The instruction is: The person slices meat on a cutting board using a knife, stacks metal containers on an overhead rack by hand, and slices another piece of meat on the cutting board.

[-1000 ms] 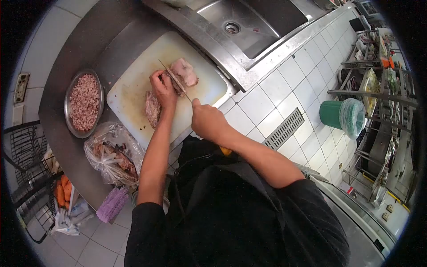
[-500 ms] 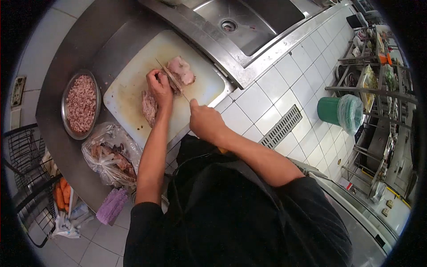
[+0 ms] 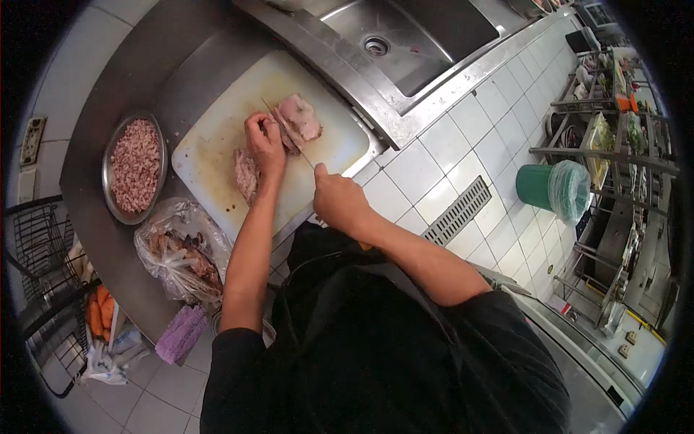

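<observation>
My right hand (image 3: 338, 202) is wrapped around the handle of a knife (image 3: 307, 157), whose blade points away across a white cutting board (image 3: 210, 137). The blade lies against a pale pink chunk of meat (image 3: 301, 118). Just left of the blade is my left hand (image 3: 266, 145), its fingers curled down on meat at the cut. A darker piece of meat (image 3: 246, 173) sits beside my left wrist, partly hidden by it. What exactly lies under the left fingertips is hidden.
An oval metal bowl of diced meat (image 3: 134, 166) stands left of the board. Nearer me are a clear plastic bag of meat (image 3: 184, 253) and a purple cloth (image 3: 182, 334). A steel sink (image 3: 405, 58) is at the far side; a green bin (image 3: 533, 186) stands right.
The whole view has shifted slightly, with the board and hands a little further right. Both hands keep nearly the same position, the knife still at the pink chunk.
</observation>
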Available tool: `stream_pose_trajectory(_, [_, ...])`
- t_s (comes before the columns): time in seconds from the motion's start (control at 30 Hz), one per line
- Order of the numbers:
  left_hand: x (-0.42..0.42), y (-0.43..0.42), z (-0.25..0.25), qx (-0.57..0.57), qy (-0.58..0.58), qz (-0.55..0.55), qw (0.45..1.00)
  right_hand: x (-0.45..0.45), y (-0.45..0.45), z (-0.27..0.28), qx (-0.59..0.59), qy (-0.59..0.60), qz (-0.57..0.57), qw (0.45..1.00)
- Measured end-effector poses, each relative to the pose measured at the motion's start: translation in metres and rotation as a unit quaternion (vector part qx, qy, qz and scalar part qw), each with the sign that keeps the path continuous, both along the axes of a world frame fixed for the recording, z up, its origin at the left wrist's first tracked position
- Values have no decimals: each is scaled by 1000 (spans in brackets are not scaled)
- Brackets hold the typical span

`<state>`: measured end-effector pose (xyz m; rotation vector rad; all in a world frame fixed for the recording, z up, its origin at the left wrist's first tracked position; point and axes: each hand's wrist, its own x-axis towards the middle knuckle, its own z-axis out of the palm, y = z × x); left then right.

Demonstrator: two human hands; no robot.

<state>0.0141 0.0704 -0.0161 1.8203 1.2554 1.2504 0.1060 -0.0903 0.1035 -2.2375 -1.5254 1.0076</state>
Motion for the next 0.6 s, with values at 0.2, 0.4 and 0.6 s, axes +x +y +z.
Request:
stream_pose_trajectory(0.2, [1,1,0,-9,0,0,1000,-4,23,-21,41,-10,-19,999])
stream_pose_trajectory(0.4, [4,4,-3,14,-15,-1,1000,-2,-10,2,-23,-4,-6,1000])
stream_pose_trajectory(0.6, [0,4,-1,4,-9,-13,1000,-4,16,-25,-3,-16,-4,1000])
